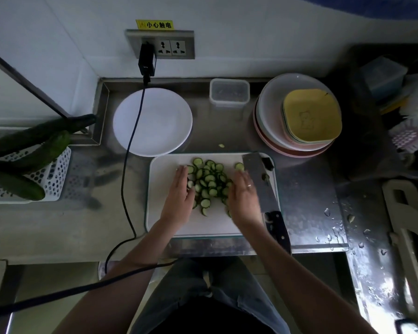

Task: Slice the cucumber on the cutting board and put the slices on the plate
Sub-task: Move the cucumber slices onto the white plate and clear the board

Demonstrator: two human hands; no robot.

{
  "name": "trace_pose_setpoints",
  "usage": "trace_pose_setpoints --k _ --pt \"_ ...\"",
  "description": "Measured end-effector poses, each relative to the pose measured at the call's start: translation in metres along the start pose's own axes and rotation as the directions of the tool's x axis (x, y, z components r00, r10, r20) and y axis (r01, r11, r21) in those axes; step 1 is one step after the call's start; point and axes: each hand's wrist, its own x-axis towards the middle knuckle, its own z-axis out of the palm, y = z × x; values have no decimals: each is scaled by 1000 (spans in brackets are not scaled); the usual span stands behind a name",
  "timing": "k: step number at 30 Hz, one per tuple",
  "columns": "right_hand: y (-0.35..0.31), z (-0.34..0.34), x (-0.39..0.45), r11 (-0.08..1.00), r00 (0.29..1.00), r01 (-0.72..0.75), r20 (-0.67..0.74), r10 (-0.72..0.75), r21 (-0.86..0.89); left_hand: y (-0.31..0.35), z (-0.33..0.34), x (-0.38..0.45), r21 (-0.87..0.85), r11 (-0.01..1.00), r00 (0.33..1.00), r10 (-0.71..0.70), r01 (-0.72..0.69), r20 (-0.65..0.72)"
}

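Here I am holding my left hand (179, 194) and right hand (243, 191) edge-down, fingers straight and released, flanking the cucumber slices (209, 183) piled on the cutting board (164, 165); the plate (152, 121) is sitting behind.

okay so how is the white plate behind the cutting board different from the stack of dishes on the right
The white plate is a single flat round dish; the stack of dishes is several bowls and plates piled up. The white plate is all white, while the stack of dishes mixes white and pink rims with yellow squarish plates on top. The white plate sits behind the cutting board's left corner, the stack behind its right. Both hold no cucumber slices yet.
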Motion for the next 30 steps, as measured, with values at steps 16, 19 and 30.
trace_pose_setpoints --k 16,19,30 --pt "-12 1 8 975 989 -99 -87 118 198 -32 -75 96 711 703 1000 2 -15 19" --pt "-12 2 2 964 983 -157 -56 172 214 -33 -80 94 819 571 998 12 -61 66" --pt "-84 11 27 843 967 -254 154 204 475 -29 -108 42 781 567 810 569 -263 -140"
